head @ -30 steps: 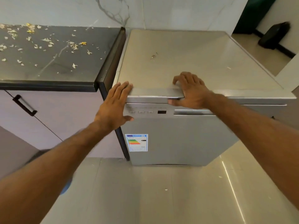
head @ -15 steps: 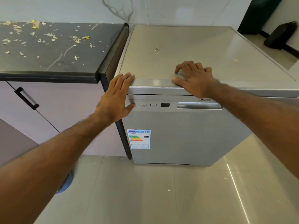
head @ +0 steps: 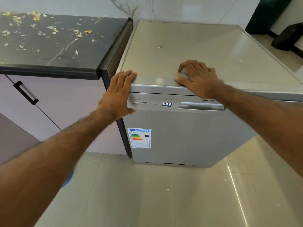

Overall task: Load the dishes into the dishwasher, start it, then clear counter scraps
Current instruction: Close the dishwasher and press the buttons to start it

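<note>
Brushed grey steel dishwasher (head: 188, 136), boxy, door closed, display (head: 166, 104) lit. It stands just beside a black stone counter (head: 49, 61) strewn with pale, flaky scraps (head: 78, 34). Left hand (head: 118, 95) lies flat over the front-left top corner, fingers straight and together. Right hand (head: 198, 79) rests on the top edge, fingers arched and spread, gripping nothing. Glossy beige floor tiles (head: 147, 194).

wall (head: 180, 9): pale marble | floor (head: 147, 194): glossy grey tiles | cabinet (head: 65, 102): lilac
</note>
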Motion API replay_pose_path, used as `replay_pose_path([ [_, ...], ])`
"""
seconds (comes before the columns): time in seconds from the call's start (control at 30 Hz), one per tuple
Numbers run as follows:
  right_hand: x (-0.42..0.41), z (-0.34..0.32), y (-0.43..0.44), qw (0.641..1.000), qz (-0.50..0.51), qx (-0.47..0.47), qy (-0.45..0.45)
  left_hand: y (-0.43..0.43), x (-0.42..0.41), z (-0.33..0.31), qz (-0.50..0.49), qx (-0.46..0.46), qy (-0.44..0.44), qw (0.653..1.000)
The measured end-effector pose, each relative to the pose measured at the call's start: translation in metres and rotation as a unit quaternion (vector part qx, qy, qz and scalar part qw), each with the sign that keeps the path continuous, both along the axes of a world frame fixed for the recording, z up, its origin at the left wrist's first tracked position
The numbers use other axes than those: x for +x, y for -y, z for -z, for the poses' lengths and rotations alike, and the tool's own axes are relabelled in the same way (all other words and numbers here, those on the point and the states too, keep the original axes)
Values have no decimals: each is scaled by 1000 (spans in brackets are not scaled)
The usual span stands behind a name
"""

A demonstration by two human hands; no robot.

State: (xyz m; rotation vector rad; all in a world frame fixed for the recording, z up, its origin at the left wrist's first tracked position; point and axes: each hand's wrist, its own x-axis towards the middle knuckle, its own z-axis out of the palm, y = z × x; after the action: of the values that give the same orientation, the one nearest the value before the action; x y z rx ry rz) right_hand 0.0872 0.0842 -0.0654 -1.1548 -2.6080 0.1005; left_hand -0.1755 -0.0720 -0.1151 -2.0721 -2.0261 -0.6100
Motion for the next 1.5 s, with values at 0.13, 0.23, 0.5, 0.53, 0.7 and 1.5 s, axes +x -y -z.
replay_pose_path([
  [0.13,1,0,-1,1000,-2,-3,1,-2,4,4,-11,9,8,1000],
  [0.23,0,0,-2,1000,-7,-1,2,-3,3,6,-13,29,14,999],
  [0.5,1,0,-1,1000,-8,-8,-8,-5,8,9,-22,54,29,998],
  [0.53,1,0,-1,1000,-8,-7,-8,-5,10,10,-24,58,34,997],
  [0.7,1,1,-2,1000,-7,-5,-8,-6,14,12,-43,72,44,996],
  [1.5,0,2,-1,1000,-5,-4,-27,-11,16,20,-60,103,51,992],
])
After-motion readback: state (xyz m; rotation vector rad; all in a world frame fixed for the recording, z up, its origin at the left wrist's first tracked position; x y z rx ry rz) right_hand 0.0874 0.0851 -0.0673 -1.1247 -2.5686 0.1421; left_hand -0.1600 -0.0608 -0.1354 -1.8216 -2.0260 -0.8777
